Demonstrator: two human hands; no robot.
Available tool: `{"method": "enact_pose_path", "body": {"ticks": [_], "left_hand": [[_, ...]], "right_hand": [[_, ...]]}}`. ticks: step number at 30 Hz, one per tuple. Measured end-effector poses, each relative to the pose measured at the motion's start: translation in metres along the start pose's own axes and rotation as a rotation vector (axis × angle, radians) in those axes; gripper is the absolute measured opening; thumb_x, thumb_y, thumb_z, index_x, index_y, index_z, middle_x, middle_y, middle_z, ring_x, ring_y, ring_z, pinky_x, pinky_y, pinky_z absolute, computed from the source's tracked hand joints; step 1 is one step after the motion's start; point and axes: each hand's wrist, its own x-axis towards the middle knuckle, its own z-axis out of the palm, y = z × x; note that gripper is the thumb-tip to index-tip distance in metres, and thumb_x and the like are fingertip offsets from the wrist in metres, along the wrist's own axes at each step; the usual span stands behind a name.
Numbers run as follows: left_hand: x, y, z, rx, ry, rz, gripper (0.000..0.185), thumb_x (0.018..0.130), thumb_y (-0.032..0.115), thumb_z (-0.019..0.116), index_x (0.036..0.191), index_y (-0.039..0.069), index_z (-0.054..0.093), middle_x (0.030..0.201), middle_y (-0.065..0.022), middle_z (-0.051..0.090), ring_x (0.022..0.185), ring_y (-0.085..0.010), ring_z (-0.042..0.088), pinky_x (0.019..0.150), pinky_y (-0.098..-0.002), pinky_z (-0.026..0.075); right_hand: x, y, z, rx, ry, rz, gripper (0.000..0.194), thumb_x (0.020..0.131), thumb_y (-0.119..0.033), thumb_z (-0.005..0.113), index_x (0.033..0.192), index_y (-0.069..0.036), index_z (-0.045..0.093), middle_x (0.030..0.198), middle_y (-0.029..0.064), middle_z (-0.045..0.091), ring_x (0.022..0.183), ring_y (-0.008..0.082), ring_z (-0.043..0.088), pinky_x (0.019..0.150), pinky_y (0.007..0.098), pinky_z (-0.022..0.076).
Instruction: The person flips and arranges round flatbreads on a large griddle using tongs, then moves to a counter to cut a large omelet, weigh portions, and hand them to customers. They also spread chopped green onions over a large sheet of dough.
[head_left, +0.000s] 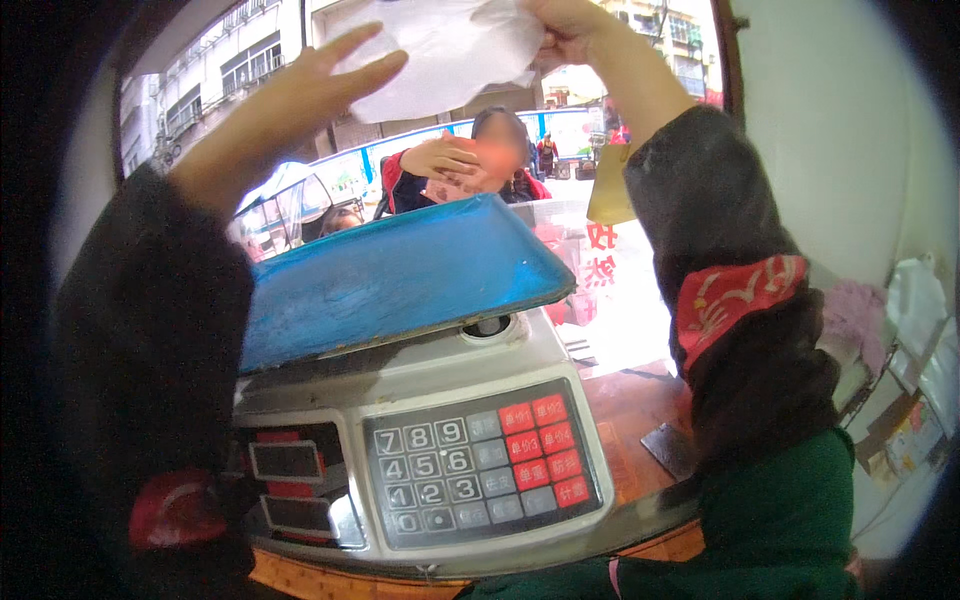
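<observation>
At the top of the head view, my right hand (566, 34) is closed on the right side of a thin whitish plastic bag (442, 64). My left hand (337, 79) is raised at the bag's left edge, fingers apart; whether its fingertips touch the plastic is not plain. Both hands are above an electronic scale with a blue pan (405, 277), whose surface bears nothing visible. The scale's keypad (480, 465) with number keys and red keys faces me.
Beyond the scale, a person (450, 165) holds reddish paper, perhaps banknotes. A dark flat object (667, 450) lies on the wooden counter (622, 397) right of the scale. Plastic bags (919, 315) and a pinkish cloth (855, 319) are by the right wall.
</observation>
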Motion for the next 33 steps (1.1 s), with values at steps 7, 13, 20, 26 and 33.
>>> {"method": "enact_pose_path", "body": {"ticks": [7, 13, 20, 26, 33], "left_hand": [[0.040, -0.015, 0.018, 0.024, 0.088, -0.218, 0.053, 0.089, 0.043, 0.046, 0.128, 0.008, 0.041, 0.124, -0.0184, 0.046, 0.112, -0.0322, 0.046, 0.089, -0.0464, 0.042], [0.034, -0.034, 0.011, 0.118, 0.093, -0.087, 0.041, 0.086, 0.031, 0.057, 0.109, -0.002, 0.050, 0.095, -0.0145, 0.060, 0.080, -0.0222, 0.061, 0.073, -0.0332, 0.050], [0.036, -0.045, 0.003, 0.869, 0.282, 0.136, 0.024, 0.079, 0.018, 0.054, 0.092, -0.002, 0.057, 0.085, -0.0208, 0.061, 0.078, -0.0324, 0.062, 0.068, -0.0402, 0.048], [0.045, -0.090, -0.102, 1.030, 0.406, 0.119, 0.019, 0.072, 0.015, 0.054, 0.072, -0.004, 0.058, 0.076, -0.0223, 0.059, 0.073, -0.0341, 0.060, 0.066, -0.0420, 0.045], [0.020, -0.105, -0.128, 0.975, 0.466, 0.344, 0.014, 0.069, 0.009, 0.058, 0.068, -0.005, 0.057, 0.060, -0.0216, 0.053, 0.054, -0.0300, 0.055, 0.054, -0.0401, 0.041]], "right_hand": [[-0.016, 0.020, 0.020, 0.013, -0.199, -0.103, 0.010, 0.078, -0.014, 0.057, 0.072, -0.006, 0.059, 0.050, -0.0046, 0.044, 0.037, 0.0029, 0.039, 0.033, 0.0188, 0.0275], [-0.016, 0.025, 0.039, 0.026, -0.229, -0.029, 0.015, 0.080, -0.012, 0.054, 0.091, -0.004, 0.061, 0.065, -0.0004, 0.057, 0.042, 0.0035, 0.046, 0.038, 0.0187, 0.0390], [-0.023, 0.023, 0.043, 0.183, -0.191, -0.107, 0.037, 0.084, -0.025, 0.056, 0.110, 0.001, 0.054, 0.091, 0.0113, 0.062, 0.065, 0.0136, 0.063, 0.047, 0.0234, 0.0501], [0.004, 0.053, 0.016, -0.414, 0.323, 0.114, 0.071, 0.074, -0.056, 0.061, 0.104, 0.008, 0.055, 0.091, 0.0210, 0.061, 0.063, 0.0242, 0.065, 0.046, 0.0263, 0.0519], [0.032, 0.070, 0.032, -0.652, 0.263, 0.171, 0.087, 0.065, -0.065, 0.064, 0.099, 0.015, 0.055, 0.081, 0.0216, 0.062, 0.057, 0.0232, 0.063, 0.045, 0.0281, 0.0505]]}}
